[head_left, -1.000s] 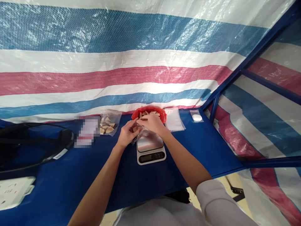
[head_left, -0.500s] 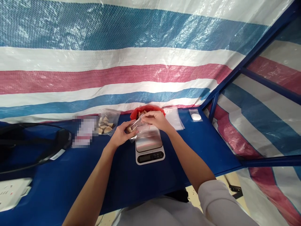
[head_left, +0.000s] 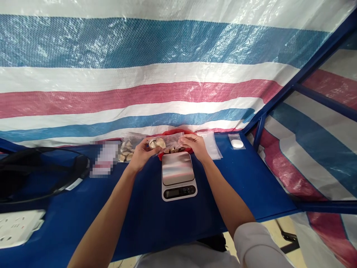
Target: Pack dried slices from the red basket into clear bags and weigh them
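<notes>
Plastic bag (head_left: pixel 172 140), clear and stretched sideways, is held up between the person's two hands, just beyond the far edge of the scale and partly in front of the red bag (head_left: pixel 178 131). A few pale, brown-edged chunks (head_left: pixel 158 143) sit at its left end, while its right part looks flat. The left hand (head_left: pixel 140 154) grasps the end with the chunks, thumb on the near side; the right hand (head_left: pixel 196 145) pinches the other end between thumb and fingers. More chunks show in the red bag, below the held one. Nearer the person, the white scale (head_left: pixel 177 169) lies on the blue table (head_left: pixel 240 193), its metal plate bare and its dark display facing the person; any reading is too small to tell. Just past the left hand lies a filled bag (head_left: pixel 126 150) of similar pieces, next to a blurred card (head_left: pixel 104 158). Right of the red bag are flat clear bags (head_left: pixel 211 145), and farther right a small packet (head_left: pixel 237 143) with something white and rounded inside. A black strap (head_left: pixel 80 169) and a white power strip (head_left: pixel 19 227) lie at far left. Behind everything hangs a striped sheet (head_left: pixel 139 89).
</notes>
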`<control>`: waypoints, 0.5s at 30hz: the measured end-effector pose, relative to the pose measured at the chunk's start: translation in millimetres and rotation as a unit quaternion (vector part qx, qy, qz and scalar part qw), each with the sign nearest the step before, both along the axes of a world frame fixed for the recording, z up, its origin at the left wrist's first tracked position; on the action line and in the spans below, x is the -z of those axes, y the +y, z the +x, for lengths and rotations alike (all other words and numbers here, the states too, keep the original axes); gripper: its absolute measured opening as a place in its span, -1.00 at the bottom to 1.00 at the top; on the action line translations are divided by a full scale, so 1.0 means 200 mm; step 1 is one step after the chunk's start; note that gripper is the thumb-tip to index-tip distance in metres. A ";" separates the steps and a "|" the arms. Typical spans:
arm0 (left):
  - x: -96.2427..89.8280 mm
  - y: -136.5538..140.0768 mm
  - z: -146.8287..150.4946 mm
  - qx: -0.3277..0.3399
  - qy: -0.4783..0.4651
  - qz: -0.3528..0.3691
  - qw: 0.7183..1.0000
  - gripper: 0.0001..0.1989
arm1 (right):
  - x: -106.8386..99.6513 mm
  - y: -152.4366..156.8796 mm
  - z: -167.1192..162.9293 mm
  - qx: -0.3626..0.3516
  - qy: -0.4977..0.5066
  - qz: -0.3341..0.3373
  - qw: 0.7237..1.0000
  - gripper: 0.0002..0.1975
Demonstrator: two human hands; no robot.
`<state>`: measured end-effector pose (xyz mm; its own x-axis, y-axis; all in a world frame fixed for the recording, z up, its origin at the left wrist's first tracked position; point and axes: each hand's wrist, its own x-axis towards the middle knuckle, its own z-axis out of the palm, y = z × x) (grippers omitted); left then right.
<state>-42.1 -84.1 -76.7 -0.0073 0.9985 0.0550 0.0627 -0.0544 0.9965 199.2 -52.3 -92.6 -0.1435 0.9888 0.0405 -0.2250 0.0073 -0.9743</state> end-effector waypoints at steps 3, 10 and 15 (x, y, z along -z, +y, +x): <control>-0.07 0.04 0.00 0.004 0.065 0.001 0.998 -0.32 | 0.03 0.04 0.00 0.039 0.028 -0.016 0.999 -0.60; -0.18 0.16 -0.01 0.042 0.169 0.026 0.984 -0.27 | 0.05 0.14 0.02 0.101 0.042 -0.018 0.994 -0.50; -0.20 0.23 -0.03 0.036 0.227 0.050 0.972 -0.24 | 0.04 0.17 -0.01 0.073 0.021 -0.017 0.997 -0.55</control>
